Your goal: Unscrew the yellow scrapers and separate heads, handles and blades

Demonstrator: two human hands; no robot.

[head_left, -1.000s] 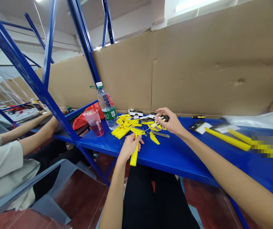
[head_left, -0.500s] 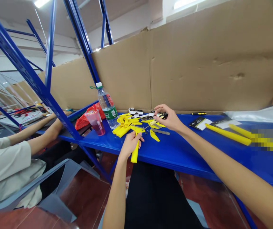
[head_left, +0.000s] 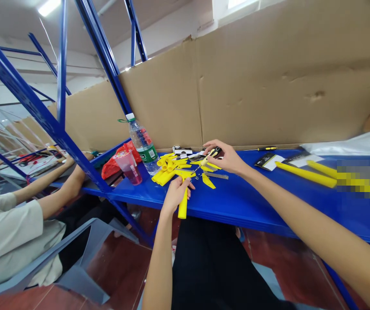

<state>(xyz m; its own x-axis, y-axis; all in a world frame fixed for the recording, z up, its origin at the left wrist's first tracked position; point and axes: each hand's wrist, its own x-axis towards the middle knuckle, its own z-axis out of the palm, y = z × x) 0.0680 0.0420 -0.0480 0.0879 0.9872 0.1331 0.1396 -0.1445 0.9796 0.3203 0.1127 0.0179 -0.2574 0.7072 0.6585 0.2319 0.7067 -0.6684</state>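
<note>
My left hand (head_left: 175,194) is closed around a yellow T-shaped piece with a round tube handle (head_left: 182,209), held over the table's front edge. In my right hand (head_left: 222,156) is a screwdriver (head_left: 211,156) with a yellow-and-black handle, its shaft slanting down left toward the head of the yellow piece. Whether the tip touches the piece I cannot tell. Just behind lies a pile of yellow tubes (head_left: 165,175). A flat yellow blade-like part (head_left: 208,181) and a thin grey metal strip (head_left: 217,175) rest to the right, with tiny screws scattered near them.
A water bottle (head_left: 146,148) and a pink cup (head_left: 131,170) stand left on the blue table (head_left: 236,198). A second screwdriver (head_left: 266,149), black-and-white packets (head_left: 270,162) and long yellow tubes (head_left: 306,174) lie right. Cardboard (head_left: 252,86) walls the back. A co-worker (head_left: 13,232) sits at left.
The screwdriver in my right hand is tilted more steeply, its handle raised a little. My left hand keeps its hold on the yellow piece. The camera view has shifted slightly.
</note>
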